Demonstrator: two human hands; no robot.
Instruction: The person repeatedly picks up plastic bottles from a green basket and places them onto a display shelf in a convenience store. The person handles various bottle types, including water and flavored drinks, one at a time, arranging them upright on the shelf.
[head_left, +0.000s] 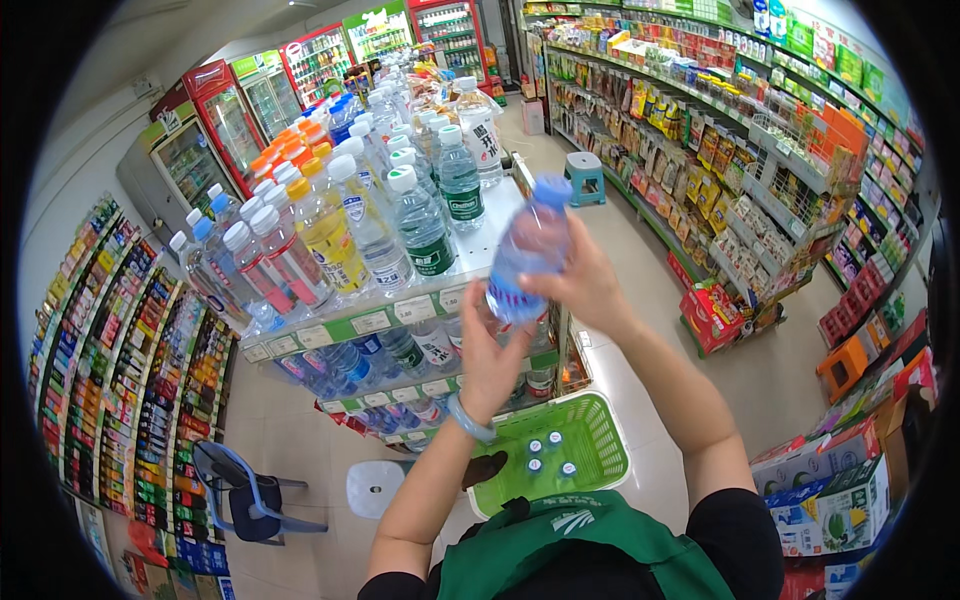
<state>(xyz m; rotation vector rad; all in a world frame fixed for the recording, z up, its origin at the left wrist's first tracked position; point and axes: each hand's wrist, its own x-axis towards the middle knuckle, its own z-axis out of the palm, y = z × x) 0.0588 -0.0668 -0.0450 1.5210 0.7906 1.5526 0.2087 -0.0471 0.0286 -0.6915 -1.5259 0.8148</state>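
A clear plastic bottle with a blue cap (527, 251) is tilted and blurred, held up in front of the shelf unit. My right hand (585, 281) grips its side from the right. Around its base are the thumb and fingers of my left hand (491, 356), which has a pale bangle (470, 420) at the wrist. Left of the bottle, rows of water bottles crowd the white shelf top (491, 214). A green-labelled bottle with a white cap (421, 225) stands near the front edge. Below my hands, a green plastic basket (600, 409) on the floor contains several white-capped bottles (535, 448).
Lower shelves (409, 390) hold more bottles behind price tags. A blue stool (585, 178) stands beyond the unit. To the right are snack racks (660, 142) and stacked cartons (832, 502). At left are a blue chair (259, 480), a white stool (373, 487) and drink shelves (127, 360).
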